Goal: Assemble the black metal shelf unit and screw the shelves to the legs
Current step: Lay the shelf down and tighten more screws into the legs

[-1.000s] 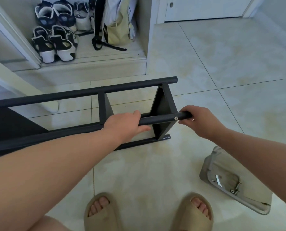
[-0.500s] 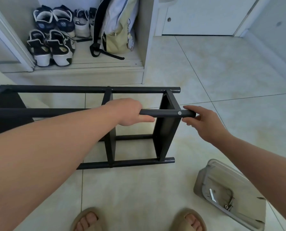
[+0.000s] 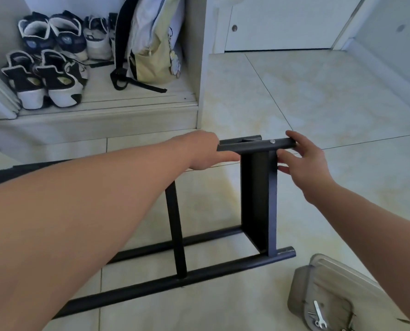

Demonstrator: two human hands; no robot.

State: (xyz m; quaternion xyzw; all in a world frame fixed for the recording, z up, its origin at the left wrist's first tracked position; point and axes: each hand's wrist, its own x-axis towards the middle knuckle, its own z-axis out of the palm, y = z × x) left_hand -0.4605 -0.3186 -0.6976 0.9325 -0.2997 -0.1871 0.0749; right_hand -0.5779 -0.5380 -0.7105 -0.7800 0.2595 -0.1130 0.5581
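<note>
Black-and-white shoes (image 3: 44, 84) occupy the open cabinet (image 3: 103, 115) at far left: two in front and at least three behind. The rest are hidden by one pale yellow-and-white bag (image 3: 151, 48) with black straps, whose print is too small to read. The black metal unit (image 3: 175, 280) lies on its side on the tile floor (image 3: 294, 91), centre frame. Four tubular legs are visible, two on the floor and two raised. Two shelves (image 3: 259, 199) stand on edge between them. The left hand (image 3: 206, 151) grips the nearer raised leg (image 3: 254, 146), fingers curled over it and thumb beneath. One silver screw (image 3: 272, 141) sits in that leg, above the right-hand one of the shelves. The right hand (image 3: 304, 161) holds the end of the leg lightly between forefinger above and thumb below, with the remaining fingers spread. At lower right, one grey tray (image 3: 302, 290) on the floor holds one flat spanner (image 3: 317, 310) and small fasteners, too small to count.
</note>
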